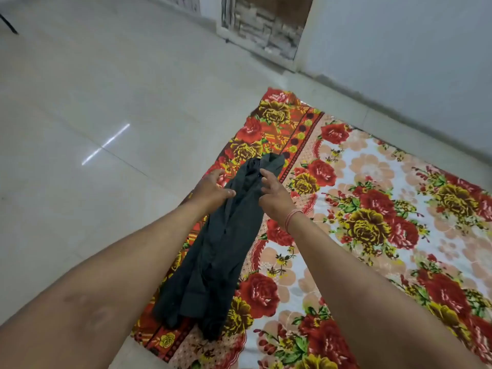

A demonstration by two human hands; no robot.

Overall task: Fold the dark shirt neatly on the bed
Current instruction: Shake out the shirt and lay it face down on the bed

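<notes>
- The dark shirt (223, 243) lies bunched into a long narrow strip along the left border of the floral bedsheet (372, 209), its collar end pointing away from the person.
- The bedsheet, printed with red and yellow roses, is spread flat on the pale tiled floor (93, 129) near a white wall (412, 62).
- The left hand (213, 189) hovers at the shirt's upper left edge, fingers spread and released, gripping nothing.
- The right hand (274, 193) hovers at the upper right edge, fingers loosely curled and apart, holding nothing.
- A thread bracelet (291, 219) circles the right wrist.
- Both bare forearms reach in from the bottom corners.
</notes>
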